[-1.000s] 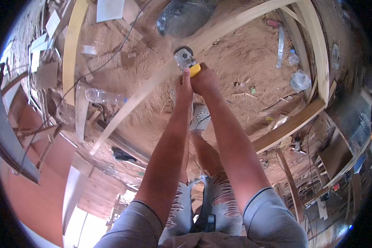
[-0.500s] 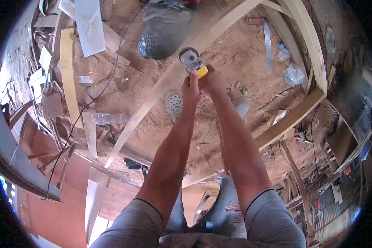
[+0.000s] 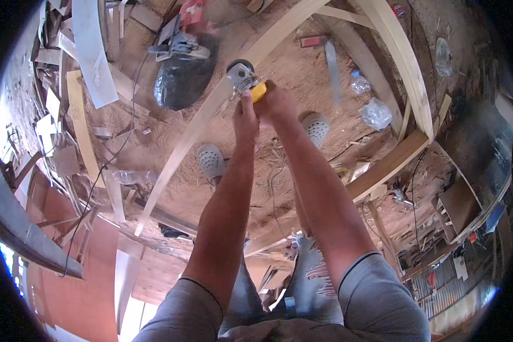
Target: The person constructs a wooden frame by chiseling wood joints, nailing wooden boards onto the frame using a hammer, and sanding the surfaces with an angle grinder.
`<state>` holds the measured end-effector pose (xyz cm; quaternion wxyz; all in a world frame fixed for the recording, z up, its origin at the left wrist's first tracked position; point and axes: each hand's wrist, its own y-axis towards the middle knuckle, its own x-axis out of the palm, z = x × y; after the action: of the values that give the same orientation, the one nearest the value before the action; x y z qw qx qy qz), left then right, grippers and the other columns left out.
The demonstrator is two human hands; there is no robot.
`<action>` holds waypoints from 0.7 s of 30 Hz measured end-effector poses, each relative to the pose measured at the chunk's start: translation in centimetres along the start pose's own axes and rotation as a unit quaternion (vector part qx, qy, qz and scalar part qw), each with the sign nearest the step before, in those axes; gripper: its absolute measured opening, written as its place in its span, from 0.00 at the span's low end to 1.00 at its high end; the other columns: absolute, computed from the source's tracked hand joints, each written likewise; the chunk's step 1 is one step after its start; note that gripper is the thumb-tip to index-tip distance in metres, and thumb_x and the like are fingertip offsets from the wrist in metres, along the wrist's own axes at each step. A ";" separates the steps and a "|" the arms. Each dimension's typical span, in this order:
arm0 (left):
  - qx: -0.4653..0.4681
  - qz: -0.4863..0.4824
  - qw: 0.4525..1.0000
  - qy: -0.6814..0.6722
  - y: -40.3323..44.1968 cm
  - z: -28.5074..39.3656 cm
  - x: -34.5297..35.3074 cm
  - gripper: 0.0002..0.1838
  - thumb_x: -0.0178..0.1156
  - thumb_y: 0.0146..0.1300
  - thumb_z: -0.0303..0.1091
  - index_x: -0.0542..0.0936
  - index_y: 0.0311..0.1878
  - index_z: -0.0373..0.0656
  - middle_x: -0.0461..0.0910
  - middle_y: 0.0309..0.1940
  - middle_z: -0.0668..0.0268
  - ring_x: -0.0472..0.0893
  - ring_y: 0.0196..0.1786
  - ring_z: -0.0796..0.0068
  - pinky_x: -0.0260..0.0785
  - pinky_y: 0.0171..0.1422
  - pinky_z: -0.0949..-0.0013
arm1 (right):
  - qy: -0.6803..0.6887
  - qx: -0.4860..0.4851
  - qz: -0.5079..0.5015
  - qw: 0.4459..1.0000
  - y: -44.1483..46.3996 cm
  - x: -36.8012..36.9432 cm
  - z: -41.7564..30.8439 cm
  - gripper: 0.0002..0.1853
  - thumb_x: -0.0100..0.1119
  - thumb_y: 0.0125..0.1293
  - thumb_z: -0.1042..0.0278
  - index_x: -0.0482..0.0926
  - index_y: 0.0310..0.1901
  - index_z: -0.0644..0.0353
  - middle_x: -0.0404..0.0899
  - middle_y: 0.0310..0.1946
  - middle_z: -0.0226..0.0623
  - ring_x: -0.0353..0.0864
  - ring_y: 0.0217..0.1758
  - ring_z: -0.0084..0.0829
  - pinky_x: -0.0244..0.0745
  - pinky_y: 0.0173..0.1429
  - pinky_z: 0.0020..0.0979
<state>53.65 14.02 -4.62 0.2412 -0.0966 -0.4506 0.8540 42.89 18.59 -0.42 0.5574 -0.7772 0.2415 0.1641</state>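
Head view, looking down: angle grinder (image 3: pixel 245 80) held out in front, left hand (image 3: pixel 246 118) and right hand (image 3: pixel 280 104) side by side, fingers closed around the body near its yellow part, left thumb laid along the top. Dark round disc (image 3: pixel 247 63) at a curved timber (image 3: pixel 282 33); contact too hard to tell. Seemingly at a pass along the wood; would call for a firm two-handed hold and a steady angle. Around: pale, smooth bowed wood, loose reddish-brown dust on the floor (image 3: pixel 296 77), perforated grey clogs (image 3: pixel 211 161), crumpled clear bag (image 3: pixel 376 114).
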 end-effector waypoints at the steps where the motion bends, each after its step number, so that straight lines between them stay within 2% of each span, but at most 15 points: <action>1: 0.005 -0.004 1.000 -0.015 0.1 0.4 1.1 0.37 0.53 0.80 0.64 0.81 0.62 0.31 0.84 0.53 0.60 0.82 0.51 0.71 0.75 0.56 0.64 | 0.000 -0.011 -0.002 1.000 0.7 -0.9 0.1 0.33 0.71 0.61 0.37 0.80 0.57 0.56 0.89 0.49 0.51 0.89 0.55 0.53 0.84 0.61 0.52; 4: -0.038 -0.008 0.999 0.004 0.5 2.1 3.5 0.36 0.53 0.80 0.63 0.81 0.62 0.32 0.83 0.55 0.61 0.83 0.51 0.73 0.76 0.53 0.66 | 0.009 -0.014 0.002 1.000 2.0 -3.3 0.5 0.32 0.70 0.60 0.40 0.80 0.57 0.56 0.89 0.48 0.53 0.88 0.56 0.55 0.83 0.61 0.52; 5: -0.021 -0.006 1.000 0.003 1.0 2.0 4.5 0.36 0.53 0.80 0.63 0.81 0.62 0.33 0.83 0.54 0.62 0.83 0.50 0.74 0.76 0.51 0.67 | 0.014 -0.011 0.006 1.000 2.4 -4.4 0.6 0.31 0.70 0.60 0.42 0.80 0.57 0.56 0.89 0.48 0.54 0.88 0.55 0.55 0.83 0.61 0.52; 7: 0.013 -0.005 1.000 0.003 2.0 2.4 6.9 0.35 0.53 0.80 0.62 0.82 0.62 0.34 0.84 0.52 0.63 0.84 0.47 0.76 0.77 0.47 0.70 | 0.036 -0.002 -0.007 0.999 3.3 -6.7 1.0 0.33 0.70 0.60 0.37 0.80 0.57 0.56 0.89 0.49 0.52 0.88 0.56 0.54 0.83 0.61 0.51; 8: 0.001 -0.008 1.000 0.001 1.8 3.0 8.1 0.35 0.53 0.80 0.63 0.81 0.62 0.35 0.84 0.52 0.63 0.84 0.46 0.76 0.77 0.46 0.70 | 0.048 0.004 -0.014 0.999 3.7 -7.7 1.3 0.35 0.70 0.60 0.34 0.81 0.57 0.56 0.89 0.50 0.51 0.89 0.57 0.54 0.84 0.62 0.51; 10: -0.024 -0.015 1.000 -0.003 1.4 3.9 10.5 0.35 0.54 0.79 0.63 0.81 0.63 0.35 0.84 0.51 0.64 0.84 0.45 0.77 0.77 0.44 0.71 | 0.067 0.004 0.004 0.998 4.8 -9.0 2.1 0.32 0.70 0.60 0.39 0.81 0.55 0.57 0.89 0.48 0.54 0.88 0.56 0.55 0.83 0.61 0.52; 13: -0.014 -0.033 0.999 0.020 3.0 3.6 12.8 0.37 0.55 0.77 0.65 0.80 0.65 0.36 0.83 0.51 0.65 0.84 0.46 0.77 0.77 0.44 0.70 | 0.050 -0.013 0.029 0.998 6.6 -10.9 3.5 0.31 0.70 0.60 0.40 0.82 0.53 0.58 0.89 0.46 0.55 0.88 0.55 0.56 0.83 0.59 0.52; 16: -0.045 -0.062 0.997 0.002 3.1 4.9 15.2 0.38 0.56 0.76 0.67 0.79 0.67 0.37 0.83 0.53 0.65 0.83 0.48 0.77 0.76 0.43 0.70 | 0.054 -0.030 0.053 0.997 8.2 -12.4 4.2 0.30 0.69 0.62 0.39 0.82 0.52 0.60 0.89 0.45 0.54 0.89 0.54 0.56 0.83 0.58 0.51; 19: -0.062 -0.014 0.994 0.088 2.9 7.2 18.7 0.39 0.55 0.77 0.67 0.78 0.69 0.38 0.82 0.57 0.63 0.84 0.50 0.72 0.77 0.48 0.67 | 0.088 -0.035 0.072 0.993 10.2 -13.2 5.7 0.32 0.70 0.61 0.40 0.81 0.55 0.60 0.89 0.46 0.54 0.89 0.53 0.56 0.84 0.58 0.51; 21: -0.034 -0.035 0.994 0.100 3.7 6.7 19.8 0.40 0.54 0.77 0.68 0.79 0.68 0.37 0.82 0.59 0.61 0.84 0.51 0.68 0.77 0.52 0.65 | 0.088 -0.034 0.088 0.992 11.5 -14.2 6.3 0.33 0.71 0.60 0.40 0.81 0.56 0.60 0.89 0.46 0.55 0.90 0.52 0.56 0.85 0.57 0.50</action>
<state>32.78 17.32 -2.74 0.3112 -0.1736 -0.4563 0.8153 24.81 24.24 -4.07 0.4907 -0.7827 0.3516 0.1515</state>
